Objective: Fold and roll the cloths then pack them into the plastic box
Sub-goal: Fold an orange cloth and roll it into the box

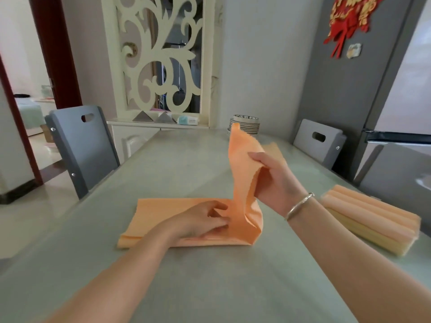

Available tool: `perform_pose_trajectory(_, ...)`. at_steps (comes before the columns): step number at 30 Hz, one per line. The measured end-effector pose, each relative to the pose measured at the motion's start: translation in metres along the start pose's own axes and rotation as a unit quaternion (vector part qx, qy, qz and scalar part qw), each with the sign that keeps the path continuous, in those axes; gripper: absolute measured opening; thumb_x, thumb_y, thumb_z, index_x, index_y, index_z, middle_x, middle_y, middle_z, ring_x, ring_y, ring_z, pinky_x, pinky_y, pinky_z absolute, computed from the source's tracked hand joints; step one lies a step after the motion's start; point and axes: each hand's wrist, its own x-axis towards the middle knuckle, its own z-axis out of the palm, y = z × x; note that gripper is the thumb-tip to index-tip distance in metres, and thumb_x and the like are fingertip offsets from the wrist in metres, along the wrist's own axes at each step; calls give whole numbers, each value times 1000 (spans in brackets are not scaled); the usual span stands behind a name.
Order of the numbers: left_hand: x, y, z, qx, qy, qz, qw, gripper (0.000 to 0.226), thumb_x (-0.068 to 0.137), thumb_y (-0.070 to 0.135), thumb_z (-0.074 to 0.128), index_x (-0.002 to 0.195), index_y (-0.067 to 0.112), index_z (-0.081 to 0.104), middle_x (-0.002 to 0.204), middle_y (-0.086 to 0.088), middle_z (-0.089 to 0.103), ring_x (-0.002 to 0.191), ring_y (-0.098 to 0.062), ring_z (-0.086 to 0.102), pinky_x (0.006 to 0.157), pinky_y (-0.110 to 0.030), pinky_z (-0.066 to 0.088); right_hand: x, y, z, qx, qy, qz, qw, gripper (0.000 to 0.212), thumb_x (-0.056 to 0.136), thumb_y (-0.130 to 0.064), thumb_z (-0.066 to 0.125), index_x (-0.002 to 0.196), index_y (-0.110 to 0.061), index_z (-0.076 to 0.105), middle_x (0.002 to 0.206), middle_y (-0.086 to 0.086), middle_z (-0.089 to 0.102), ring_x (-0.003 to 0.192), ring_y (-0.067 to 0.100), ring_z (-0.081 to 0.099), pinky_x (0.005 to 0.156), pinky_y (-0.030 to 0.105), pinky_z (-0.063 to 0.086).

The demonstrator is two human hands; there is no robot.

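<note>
An orange cloth [161,215] lies folded on the table [186,164] in front of me, its right part lifted upright. My right hand [272,178] grips that raised flap, thumb in front and fingers behind. My left hand [205,220] rests on the flat part near the fold, its fingertips curled and pinching the fabric. At the right stands the clear plastic box [370,220], holding several rolled orange and yellow cloths side by side.
A stack of patterned bowls [247,123] sits at the table's far end. Grey chairs stand at the left [81,145] and right [319,141]. A grey fridge [384,113] is close on the right, a white carved screen [161,54] behind.
</note>
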Motion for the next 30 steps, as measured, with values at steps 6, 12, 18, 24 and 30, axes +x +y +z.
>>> perform_pose_trajectory(6,-19,-39,-69,-146,195,-79,967,47,102,39,26,92,18,67,85,3,69,70,-11,54,61,-23,36,14,38,60,-140,-31,11,990,6,91,-14,54,94,-10,53,66,4,39,56,15,37,52,29,22)
perform_pose_trajectory(12,-34,-86,-83,-333,223,-119,908,77,92,66,26,80,3,69,86,-17,71,78,-27,66,79,-33,50,22,108,107,-336,-103,59,934,23,92,-19,52,109,-4,53,81,11,50,71,26,50,60,27,37)
perform_pose_trajectory(18,-29,-104,-90,-140,270,-167,938,32,85,35,63,95,4,67,96,-13,68,87,-27,64,74,-34,48,35,104,96,-415,-124,16,901,32,96,-34,46,71,-22,62,99,-2,63,100,11,59,75,18,39)
perform_pose_trajectory(24,-20,-103,-89,-65,301,-166,937,39,92,25,56,126,6,54,129,-13,57,116,-29,53,95,-34,42,70,87,23,-632,-27,-85,770,18,96,-19,43,104,-23,59,115,-4,62,110,15,55,95,28,39)
perform_pose_trajectory(30,-12,-104,-86,13,310,-155,938,54,96,28,49,144,8,34,150,-9,34,137,-25,33,107,-29,28,67,116,-9,-754,-14,-58,654,38,98,-35,34,134,-25,39,139,-6,44,132,16,34,109,32,25)
